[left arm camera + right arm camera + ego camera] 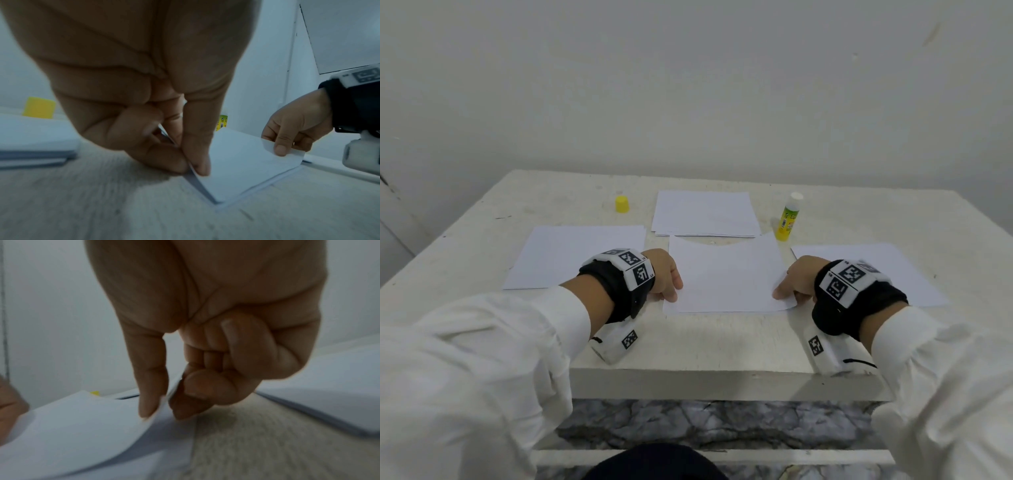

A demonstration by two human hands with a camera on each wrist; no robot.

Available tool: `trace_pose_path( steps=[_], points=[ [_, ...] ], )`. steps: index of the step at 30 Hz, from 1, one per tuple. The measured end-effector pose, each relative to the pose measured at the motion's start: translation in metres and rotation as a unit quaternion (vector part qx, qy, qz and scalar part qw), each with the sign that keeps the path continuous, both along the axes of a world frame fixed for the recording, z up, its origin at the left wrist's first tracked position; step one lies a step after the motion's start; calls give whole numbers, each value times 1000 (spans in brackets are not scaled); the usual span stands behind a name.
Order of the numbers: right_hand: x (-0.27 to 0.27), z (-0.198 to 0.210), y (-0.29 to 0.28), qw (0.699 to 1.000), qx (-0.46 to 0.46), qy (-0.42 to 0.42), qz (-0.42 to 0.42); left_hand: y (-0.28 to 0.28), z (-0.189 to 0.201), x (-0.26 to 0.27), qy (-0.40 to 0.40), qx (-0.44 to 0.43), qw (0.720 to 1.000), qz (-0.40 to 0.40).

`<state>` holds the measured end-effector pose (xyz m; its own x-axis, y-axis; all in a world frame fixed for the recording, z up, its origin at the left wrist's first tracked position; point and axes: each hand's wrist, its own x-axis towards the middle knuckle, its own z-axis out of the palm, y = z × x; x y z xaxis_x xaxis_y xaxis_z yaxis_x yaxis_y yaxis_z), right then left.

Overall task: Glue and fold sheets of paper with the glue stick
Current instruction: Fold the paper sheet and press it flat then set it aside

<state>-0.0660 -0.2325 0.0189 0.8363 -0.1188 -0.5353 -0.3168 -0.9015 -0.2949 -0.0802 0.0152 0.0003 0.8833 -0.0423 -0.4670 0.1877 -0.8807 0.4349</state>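
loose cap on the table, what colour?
Yellow. The cap stands apart from the glue stick; head view shows it best.

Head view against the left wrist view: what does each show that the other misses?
Only the head view shows the whole table, the far stack of sheets and the right-hand sheet.

Only the left wrist view shows the left hand pinching the middle sheet between thumb and fingers.

Both show the yellow cap, the uncapped glue stick and the right hand gripping the sheet's other side.
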Motion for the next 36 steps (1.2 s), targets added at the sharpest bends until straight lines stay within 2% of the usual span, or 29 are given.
trace_pose_path(
  steps=[12,19,27,33,36],
  points=[
    [0,4,-13,998,-20,3,56,0,1,3,10,2,1000,2],
    [-6,5,-11,992,-67,8,103,0,0,4,8,9,1000,-4],
    [-1,-4,-9,995,-57,-14,78,0,-2,5,3,19,1000,-14],
    [-2,-4,0,988,-120,-39,91,7,0,4,-22,120,989,-86],
    [-2,2,11,976,-158,-28,149,15,0,7,-9,179,977,-116]
  ],
)
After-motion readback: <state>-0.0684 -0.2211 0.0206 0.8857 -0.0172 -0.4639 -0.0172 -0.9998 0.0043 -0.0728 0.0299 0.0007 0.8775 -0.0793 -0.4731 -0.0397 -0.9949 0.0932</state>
